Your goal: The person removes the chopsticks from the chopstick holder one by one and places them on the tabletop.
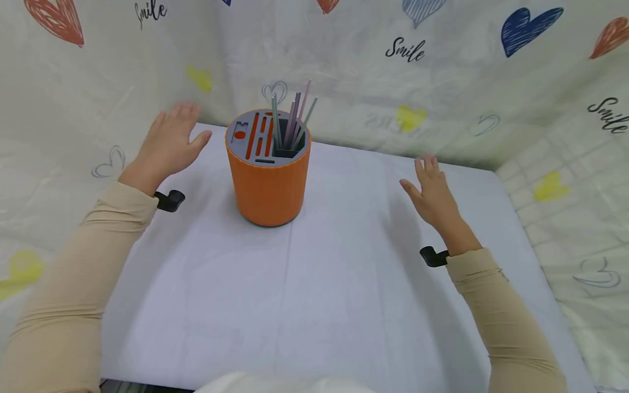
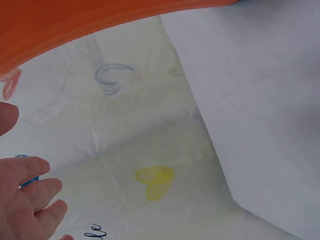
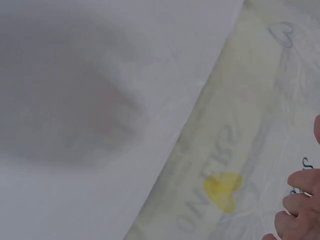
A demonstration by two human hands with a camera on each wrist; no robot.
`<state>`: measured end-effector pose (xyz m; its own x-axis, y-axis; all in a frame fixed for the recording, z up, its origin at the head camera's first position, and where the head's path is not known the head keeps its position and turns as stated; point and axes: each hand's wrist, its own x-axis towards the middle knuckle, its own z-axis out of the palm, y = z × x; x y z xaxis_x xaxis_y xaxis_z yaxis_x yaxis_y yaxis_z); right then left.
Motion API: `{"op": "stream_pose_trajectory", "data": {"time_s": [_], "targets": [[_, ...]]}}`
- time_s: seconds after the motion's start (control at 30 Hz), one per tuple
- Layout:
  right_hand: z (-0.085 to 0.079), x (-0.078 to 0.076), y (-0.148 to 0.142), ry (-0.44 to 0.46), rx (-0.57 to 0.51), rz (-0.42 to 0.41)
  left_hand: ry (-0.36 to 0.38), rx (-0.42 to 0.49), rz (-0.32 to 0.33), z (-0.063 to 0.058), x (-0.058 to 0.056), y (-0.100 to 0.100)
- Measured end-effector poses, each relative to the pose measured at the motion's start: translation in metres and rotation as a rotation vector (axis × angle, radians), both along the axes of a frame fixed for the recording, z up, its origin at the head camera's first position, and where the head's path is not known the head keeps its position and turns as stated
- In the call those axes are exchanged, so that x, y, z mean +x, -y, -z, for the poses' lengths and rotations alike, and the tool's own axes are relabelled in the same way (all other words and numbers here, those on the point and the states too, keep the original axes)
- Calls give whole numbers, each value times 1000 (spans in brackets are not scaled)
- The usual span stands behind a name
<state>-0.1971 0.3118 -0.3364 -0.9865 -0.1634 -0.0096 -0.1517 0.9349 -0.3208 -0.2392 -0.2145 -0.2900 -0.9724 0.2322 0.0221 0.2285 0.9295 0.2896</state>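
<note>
White tabletop point(image 1: 334, 284) bears an orange holder point(image 1: 267, 191) of thin sticks point(image 1: 293, 120).

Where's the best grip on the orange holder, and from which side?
Probably the upper wall of the orange holder, left hand from its left, right hand from its right. It stands upright, looks wider than either hand and narrows downward; sticks poke up from the top, so coming from above seems worse.

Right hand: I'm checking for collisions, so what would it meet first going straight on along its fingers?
The right hand would probably meet the heart-printed sheet behind the white tabletop; the orange holder stands off to the left. Depth is unclear.
</note>
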Motion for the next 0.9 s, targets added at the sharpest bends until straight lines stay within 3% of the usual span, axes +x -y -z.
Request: {"op": "stream_pose_trajectory", "data": {"time_s": [0.9], "targets": [[-12, 2, 30, 61, 31, -82, -33, 10, 46, -11, 4, -16]]}}
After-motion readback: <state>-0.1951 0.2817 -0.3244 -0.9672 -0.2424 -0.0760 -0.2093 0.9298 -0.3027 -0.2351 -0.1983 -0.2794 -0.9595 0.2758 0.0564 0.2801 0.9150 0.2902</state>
